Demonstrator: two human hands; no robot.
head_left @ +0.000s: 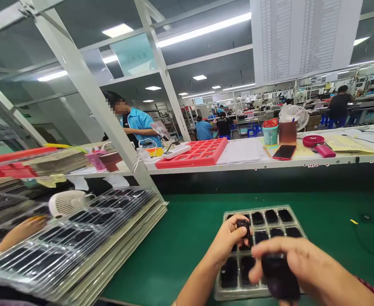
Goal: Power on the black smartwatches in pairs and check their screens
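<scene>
My left hand [226, 240] pinches a small glossy black part [243, 227] between thumb and fingers, above a clear plastic tray [293, 209]. Closer to the camera, my right hand [310, 263] grips a larger dark, flat black piece [280, 276], which is smeared by motion. What exactly the two pieces are, I cannot make out. Black parts [229, 272] fill the visible pockets of the tray, and my hands hide some of its pockets. The tray lies on a green work mat [187, 250].
Left of the tray rises a tall stack of filled clear trays [88, 246]. Beyond it show a co-worker's hand [30, 227] and a white fan [66, 203]. The shelf ahead carries a red compartment tray [193, 158], a phone [284, 152] and cups. A person in blue [140, 123] stands behind it.
</scene>
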